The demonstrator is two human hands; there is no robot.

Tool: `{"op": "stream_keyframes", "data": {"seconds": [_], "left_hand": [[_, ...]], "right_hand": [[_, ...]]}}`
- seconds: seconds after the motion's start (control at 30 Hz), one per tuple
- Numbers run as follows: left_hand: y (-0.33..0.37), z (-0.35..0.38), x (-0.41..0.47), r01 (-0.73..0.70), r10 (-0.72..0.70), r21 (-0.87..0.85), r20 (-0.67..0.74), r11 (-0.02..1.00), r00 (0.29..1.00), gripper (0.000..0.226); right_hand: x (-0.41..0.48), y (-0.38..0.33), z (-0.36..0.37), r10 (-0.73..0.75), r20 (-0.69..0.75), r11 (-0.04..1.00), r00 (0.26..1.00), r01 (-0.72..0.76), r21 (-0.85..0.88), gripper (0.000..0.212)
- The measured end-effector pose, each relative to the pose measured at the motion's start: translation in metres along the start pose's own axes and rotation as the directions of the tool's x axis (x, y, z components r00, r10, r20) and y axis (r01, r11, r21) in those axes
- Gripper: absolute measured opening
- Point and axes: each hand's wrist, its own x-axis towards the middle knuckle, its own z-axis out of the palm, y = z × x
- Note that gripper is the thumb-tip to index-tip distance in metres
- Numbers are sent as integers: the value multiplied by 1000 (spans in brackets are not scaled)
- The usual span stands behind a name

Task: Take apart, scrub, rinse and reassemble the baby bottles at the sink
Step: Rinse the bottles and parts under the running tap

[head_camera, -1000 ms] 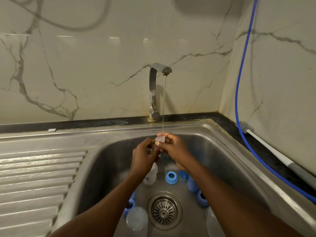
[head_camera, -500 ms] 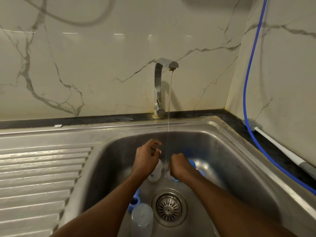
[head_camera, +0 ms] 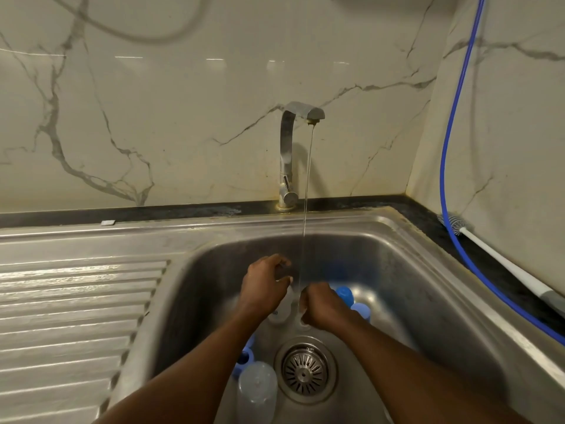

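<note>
I am holding both hands low inside the stainless steel sink (head_camera: 412, 270), on either side of the thin stream of water (head_camera: 307, 185) that is falling from the bent chrome tap (head_camera: 287, 154). My left hand (head_camera: 266, 286) is hovering with its fingers loosely curled, and I am seeing nothing between them. My right hand (head_camera: 321, 309) is balled knuckles-up close to the sink floor. Its fingertips are turned under, so I cannot tell whether it is pinching a small part or nothing at all.

The small clear plastic baby bottle (head_camera: 280, 310) is showing just under my left hand, between my 2 wrists. It is standing roughly upright as far as I can judge, with its top hidden by my fingers. My left hand is plainly the nearer one, so I am judging that a straight drop of that hand would reach it.

A second clear bottle (head_camera: 256, 390) is lying on its side left of the round metal drain strainer (head_camera: 304, 370), its long axis running near to far beside my left forearm, with a blue screw ring (head_camera: 244, 358) touching its far end. 2 blue caps (head_camera: 344, 293) are sitting just right of my right hand. The white-handled bottle brush (head_camera: 504, 267) is lying well apart on the dark counter at right, beside a blue hose (head_camera: 452, 148).
</note>
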Motion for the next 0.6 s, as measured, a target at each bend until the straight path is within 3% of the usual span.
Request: {"op": "stream_keyframes", "data": {"seconds": [0.1,0.3,0.5,0.6], "left_hand": [[0,0,1,14,-14,-14,14,1000,1000,30],[-1,2,2,3,-2,-11,19,1000,1000,30],[-3,3,3,12,-11,-20,34,1000,999,32],[-3,4,4,15,-14,-28,31,999,999,32]], "right_hand": [[0,-1,5,5,15,999,1000,-5,-34,24],[6,-4,13,51,-16,998,999,-50,39,20],[6,-4,11,60,-5,998,998,-60,37,49],[6,4,-4,73,-46,997,996,-74,-32,38]]}}
